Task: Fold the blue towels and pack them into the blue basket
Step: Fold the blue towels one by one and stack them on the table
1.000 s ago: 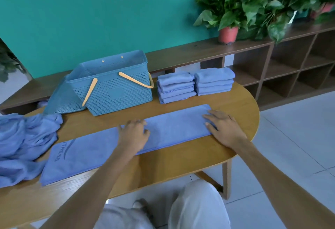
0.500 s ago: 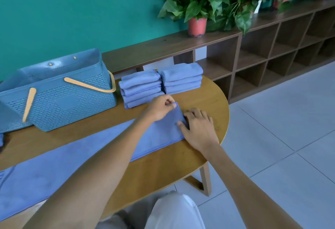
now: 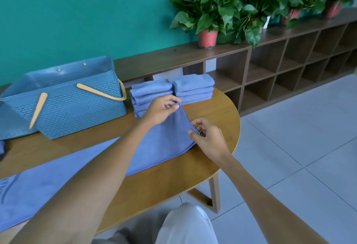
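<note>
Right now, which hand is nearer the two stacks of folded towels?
Left. The left hand pinches the far corner of the long towel right in front of the folded stacks; the right hand pinches the near corner, farther toward the table edge.

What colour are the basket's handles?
Light yellowish tan handles on the blue basket, seen in the head view.

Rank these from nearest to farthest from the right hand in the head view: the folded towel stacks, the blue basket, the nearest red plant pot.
From the right hand:
1. Folded towel stacks, just beyond it on the table, behind the left hand.
2. Red plant pot, farther back on the shelf top, by the wall.
3. Blue basket, far to the left on the table.
</note>
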